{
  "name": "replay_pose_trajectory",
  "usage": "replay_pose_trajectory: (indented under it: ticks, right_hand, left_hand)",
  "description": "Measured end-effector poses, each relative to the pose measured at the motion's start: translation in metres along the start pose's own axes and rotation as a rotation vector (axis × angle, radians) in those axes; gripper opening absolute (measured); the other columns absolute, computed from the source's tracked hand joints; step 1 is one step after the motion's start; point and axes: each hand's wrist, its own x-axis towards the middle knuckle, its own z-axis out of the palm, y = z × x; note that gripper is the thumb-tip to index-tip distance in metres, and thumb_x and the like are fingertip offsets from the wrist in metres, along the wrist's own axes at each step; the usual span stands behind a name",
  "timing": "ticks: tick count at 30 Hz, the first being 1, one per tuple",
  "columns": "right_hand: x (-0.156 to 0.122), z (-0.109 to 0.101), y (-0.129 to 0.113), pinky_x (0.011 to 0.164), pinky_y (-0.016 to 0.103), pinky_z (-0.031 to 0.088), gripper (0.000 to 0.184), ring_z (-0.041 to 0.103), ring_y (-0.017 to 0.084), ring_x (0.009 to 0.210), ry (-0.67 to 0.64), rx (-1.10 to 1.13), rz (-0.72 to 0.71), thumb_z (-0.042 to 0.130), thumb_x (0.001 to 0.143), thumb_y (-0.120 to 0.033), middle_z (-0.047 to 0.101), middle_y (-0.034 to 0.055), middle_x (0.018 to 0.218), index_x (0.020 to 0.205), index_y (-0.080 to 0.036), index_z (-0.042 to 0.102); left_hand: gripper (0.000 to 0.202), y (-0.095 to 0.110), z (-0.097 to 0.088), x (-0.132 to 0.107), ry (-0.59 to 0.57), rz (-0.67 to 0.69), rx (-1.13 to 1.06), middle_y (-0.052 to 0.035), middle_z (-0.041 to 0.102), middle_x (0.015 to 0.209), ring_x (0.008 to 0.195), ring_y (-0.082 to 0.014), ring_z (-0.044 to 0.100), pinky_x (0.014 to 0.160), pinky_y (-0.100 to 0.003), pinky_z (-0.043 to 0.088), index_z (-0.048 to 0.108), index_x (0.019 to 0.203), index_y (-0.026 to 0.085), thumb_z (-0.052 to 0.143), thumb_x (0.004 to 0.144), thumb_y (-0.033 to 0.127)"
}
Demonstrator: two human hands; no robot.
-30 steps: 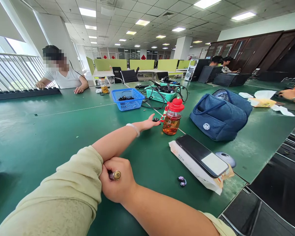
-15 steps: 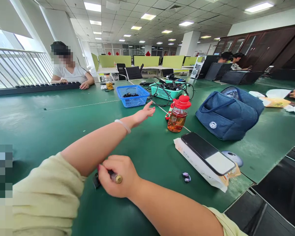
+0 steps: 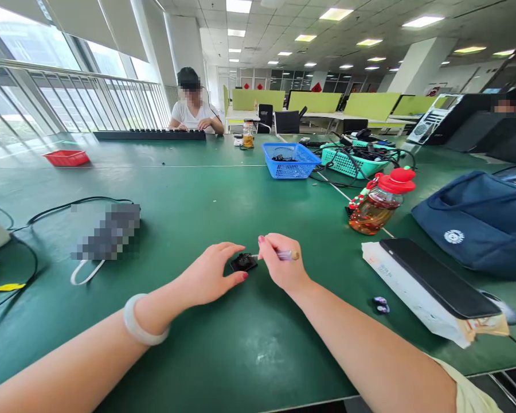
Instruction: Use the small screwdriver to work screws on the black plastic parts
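Observation:
On the green table in front of me lies a small square black part (image 3: 243,262) with a raised middle. My left hand (image 3: 210,272), wearing a pale bangle, has its thumb and fingers at two opposite edges of this part, seemingly steadying it. From the other side comes my right hand (image 3: 281,267), closed around a screwdriver (image 3: 289,255) with a clear handle and a gold-coloured end. Its thin shaft points left, with the tip at or just beside the black part; contact is too small to make out.
Farther back stand a blue basket (image 3: 290,162), a teal basket (image 3: 348,160) full of cables and a red-lidded bottle (image 3: 378,201). To the right are a phone (image 3: 438,278) on a tissue pack, small purple objects (image 3: 380,304) and a blue bag (image 3: 477,223). A person (image 3: 193,109) sits opposite.
My left hand has come back from reaching toward the baskets and is now at the black part. My right hand still holds the screwdriver. The view has turned left.

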Motion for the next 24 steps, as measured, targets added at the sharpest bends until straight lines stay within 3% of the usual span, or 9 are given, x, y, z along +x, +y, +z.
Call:
replay_pose_trajectory:
  ticks: [4,8,13,17,24]
  right_hand:
    - [-0.003,0.001,-0.005,0.052,0.026,0.035,0.046,0.044,0.01,0.049,-0.01,-0.02,-0.017,0.046,0.094,-0.029,0.046,-0.0025,0.048,0.049,-0.02,0.049]
    - [-0.005,0.002,-0.008,0.05,0.027,0.036,0.049,0.046,0.011,0.048,-0.039,-0.016,-0.016,0.048,0.095,-0.037,0.049,-0.0015,0.049,0.05,-0.02,0.052]
    - [-0.006,0.003,-0.008,0.049,0.027,0.036,0.053,0.046,0.011,0.047,-0.046,-0.029,-0.004,0.051,0.094,-0.051,0.049,-0.001,0.048,0.052,-0.02,0.059]
    - [-0.007,0.002,-0.009,0.046,0.027,0.034,0.052,0.044,0.011,0.046,-0.054,0.025,-0.021,0.053,0.091,-0.057,0.05,-0.0008,0.049,0.054,-0.02,0.061]
    - [-0.007,0.001,-0.009,0.046,0.028,0.036,0.052,0.045,0.011,0.046,-0.113,0.069,-0.01,0.052,0.092,-0.058,0.049,-0.0006,0.048,0.058,-0.02,0.065]
  left_hand:
    - [0.042,0.001,0.015,-0.007,0.038,0.026,0.017,-0.0072,0.066,0.126,0.121,-0.0294,0.057,0.105,-0.047,0.047,0.058,0.125,0.023,0.06,0.087,0.039]
    - [0.028,-0.008,0.017,-0.005,0.077,0.067,0.029,-0.0041,0.07,0.111,0.114,-0.0284,0.059,0.099,-0.046,0.05,0.06,0.116,0.025,0.059,0.088,0.03]
    - [0.028,-0.024,0.016,-0.006,0.103,0.104,0.024,-0.0034,0.07,0.113,0.113,-0.0264,0.058,0.101,-0.044,0.048,0.061,0.118,0.026,0.054,0.091,0.023]
    - [0.037,-0.029,0.018,-0.005,0.121,0.06,0.013,-0.005,0.07,0.116,0.113,-0.0269,0.058,0.101,-0.044,0.048,0.058,0.127,0.024,0.057,0.089,0.026]
    - [0.032,-0.031,0.017,-0.002,0.122,0.01,-0.028,-0.0056,0.071,0.112,0.114,-0.0276,0.057,0.1,-0.044,0.049,0.065,0.119,0.024,0.057,0.089,0.033]
